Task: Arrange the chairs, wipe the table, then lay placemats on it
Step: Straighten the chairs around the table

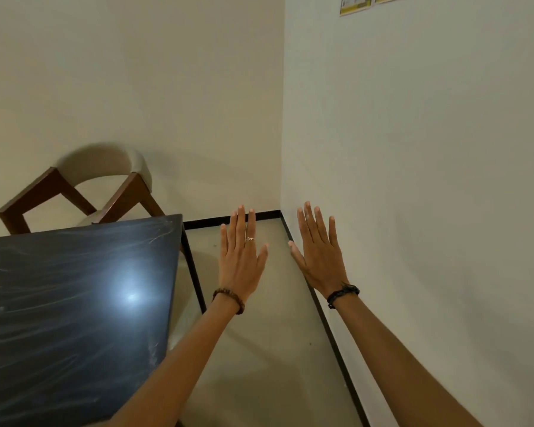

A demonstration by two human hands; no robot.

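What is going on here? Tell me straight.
Nobody is handling anything right now. The person holds the left hand and right hand out flat, fingers straight, over the floor between the dark table and the wall. One chair stands at the table's far end. The tabletop looks streaky, with no placemats on the part in view.

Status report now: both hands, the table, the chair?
Left hand and right hand open, empty, over the floor. Table bare, smeared. Chair at far end. Nothing in the way.
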